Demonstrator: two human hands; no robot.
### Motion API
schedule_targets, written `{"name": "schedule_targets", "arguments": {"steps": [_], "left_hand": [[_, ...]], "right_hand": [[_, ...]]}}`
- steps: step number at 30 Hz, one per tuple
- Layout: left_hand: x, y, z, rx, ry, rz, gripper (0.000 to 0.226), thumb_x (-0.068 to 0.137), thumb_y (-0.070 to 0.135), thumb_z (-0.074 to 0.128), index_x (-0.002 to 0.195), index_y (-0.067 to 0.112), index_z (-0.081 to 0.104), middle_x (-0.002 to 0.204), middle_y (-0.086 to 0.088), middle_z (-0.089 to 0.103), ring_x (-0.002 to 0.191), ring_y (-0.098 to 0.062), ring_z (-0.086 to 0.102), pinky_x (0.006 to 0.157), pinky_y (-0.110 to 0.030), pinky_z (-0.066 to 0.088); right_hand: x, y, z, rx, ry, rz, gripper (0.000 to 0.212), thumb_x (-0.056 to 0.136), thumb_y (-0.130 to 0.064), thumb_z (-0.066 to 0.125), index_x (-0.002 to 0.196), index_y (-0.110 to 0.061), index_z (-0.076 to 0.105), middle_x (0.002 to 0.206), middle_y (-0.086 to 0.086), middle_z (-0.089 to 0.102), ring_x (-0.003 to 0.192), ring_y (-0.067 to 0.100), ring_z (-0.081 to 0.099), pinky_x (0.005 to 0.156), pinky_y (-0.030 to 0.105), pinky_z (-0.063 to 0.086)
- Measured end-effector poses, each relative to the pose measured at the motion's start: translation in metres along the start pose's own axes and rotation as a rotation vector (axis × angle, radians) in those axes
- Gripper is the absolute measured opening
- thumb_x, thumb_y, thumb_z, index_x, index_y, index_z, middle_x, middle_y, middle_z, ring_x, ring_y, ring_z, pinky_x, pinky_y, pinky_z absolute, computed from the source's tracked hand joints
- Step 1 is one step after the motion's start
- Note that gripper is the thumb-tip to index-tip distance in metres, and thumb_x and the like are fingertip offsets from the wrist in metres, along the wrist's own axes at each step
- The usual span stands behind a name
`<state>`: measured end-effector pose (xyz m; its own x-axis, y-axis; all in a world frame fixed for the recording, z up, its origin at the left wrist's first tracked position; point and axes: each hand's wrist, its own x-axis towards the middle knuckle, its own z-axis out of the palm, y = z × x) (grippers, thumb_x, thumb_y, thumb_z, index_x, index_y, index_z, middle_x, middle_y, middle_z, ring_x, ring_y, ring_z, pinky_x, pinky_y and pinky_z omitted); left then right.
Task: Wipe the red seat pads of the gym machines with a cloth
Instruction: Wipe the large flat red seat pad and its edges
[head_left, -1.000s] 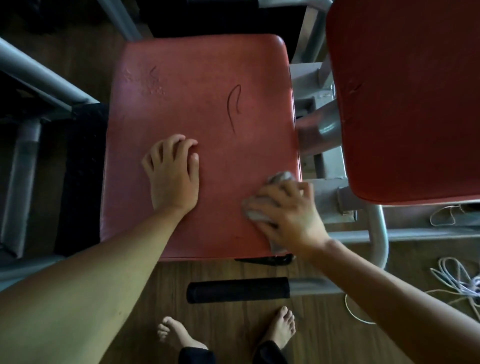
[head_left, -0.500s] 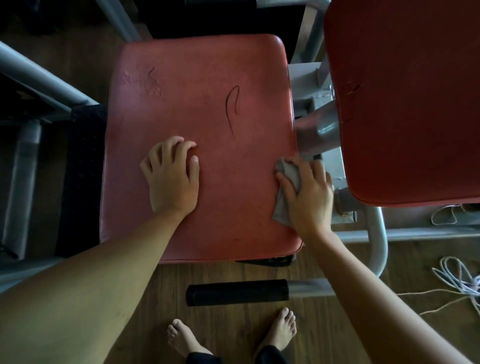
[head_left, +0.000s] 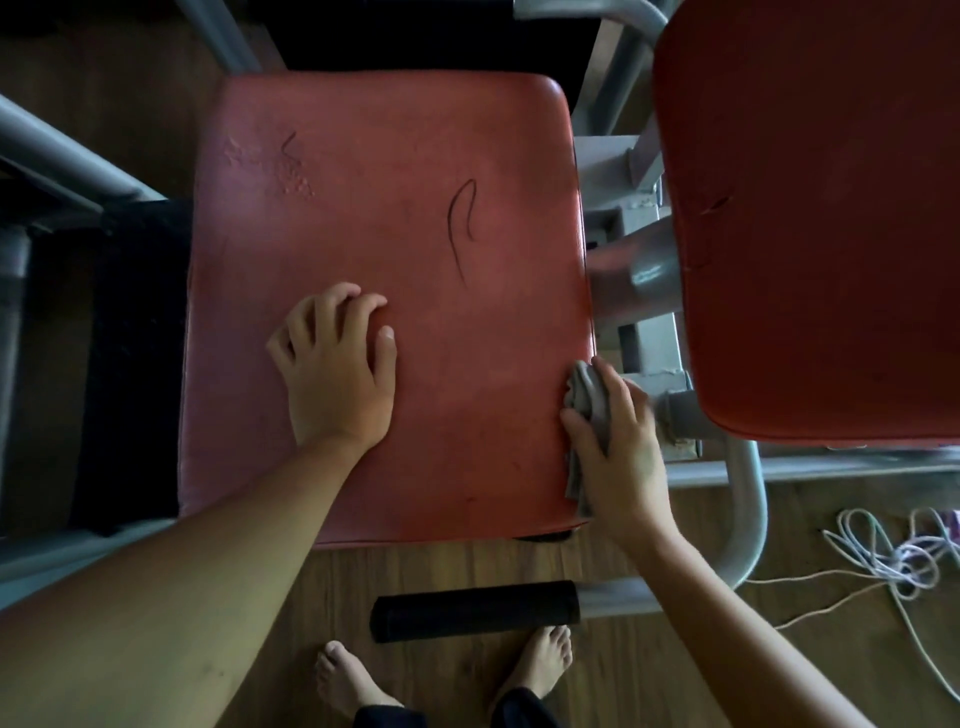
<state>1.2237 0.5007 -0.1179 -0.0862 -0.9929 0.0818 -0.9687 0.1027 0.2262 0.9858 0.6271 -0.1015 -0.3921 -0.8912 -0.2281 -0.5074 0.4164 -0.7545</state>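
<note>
Cloth now R edge, by frame

Black foam grip over wooden floor — tangled white cord at right

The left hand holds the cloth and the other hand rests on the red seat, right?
No, the right hand holds the cloth; the left hand rests on the red seat. The head view shows it.

The red seat pad's far half lies open; the left hand sits mid-pad, and grey frame tubes fill the narrow gap to the neighbouring red pad.
</note>
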Motion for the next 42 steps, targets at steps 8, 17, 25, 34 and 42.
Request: {"name": "schedule_targets", "arguments": {"steps": [8,17,25,34,42], "left_hand": [[0.001,-0.001,0.001,0.001,-0.005,-0.002,0.031,0.099,0.037,0.048,0.127,0.027,0.055,0.141,0.002,0.045,0.133,-0.031,0.039,0.105,-0.051,0.029],[0.001,0.000,0.001,0.002,-0.015,-0.011,0.030,0.099,0.036,0.049,0.127,0.027,0.055,0.141,0.003,0.044,0.133,-0.030,0.038,0.106,-0.052,0.027],[0.002,0.000,0.001,-0.004,-0.010,-0.015,0.030,0.099,0.037,0.048,0.126,0.027,0.055,0.141,0.003,0.045,0.133,-0.030,0.039,0.106,-0.052,0.029],[0.001,0.001,0.001,-0.023,-0.008,-0.022,0.030,0.098,0.036,0.049,0.126,0.027,0.055,0.141,0.003,0.045,0.133,-0.029,0.036,0.105,-0.052,0.028],[0.002,0.000,0.001,-0.027,0.004,-0.021,0.029,0.097,0.033,0.054,0.125,0.026,0.057,0.141,0.002,0.047,0.133,-0.029,0.038,0.105,-0.051,0.028]], "right_hand": [[0.066,-0.013,0.012,0.084,0.104,0.013,0.057,0.097,-0.027,0.063,0.151,-0.027,0.043,0.142,-0.001,0.051,0.130,0.016,0.050,0.114,0.038,0.039],[0.035,-0.004,0.003,-0.026,0.046,-0.015,0.055,0.093,-0.007,0.066,0.145,-0.017,0.052,0.133,0.004,0.057,0.123,0.017,0.053,0.104,0.014,0.031],[0.001,-0.004,-0.001,0.004,0.033,-0.022,0.057,0.095,-0.006,0.063,0.149,-0.019,0.047,0.138,-0.007,0.051,0.128,0.007,0.048,0.105,0.007,0.030],[-0.010,-0.008,-0.013,0.163,0.029,0.094,0.057,0.092,-0.006,0.068,0.143,-0.027,0.054,0.134,-0.013,0.060,0.126,0.003,0.055,0.109,0.033,0.045],[0.057,-0.031,-0.008,0.238,0.109,0.028,0.056,0.094,-0.007,0.067,0.145,-0.024,0.051,0.135,-0.008,0.058,0.120,-0.010,0.054,0.098,0.009,0.043]]}}
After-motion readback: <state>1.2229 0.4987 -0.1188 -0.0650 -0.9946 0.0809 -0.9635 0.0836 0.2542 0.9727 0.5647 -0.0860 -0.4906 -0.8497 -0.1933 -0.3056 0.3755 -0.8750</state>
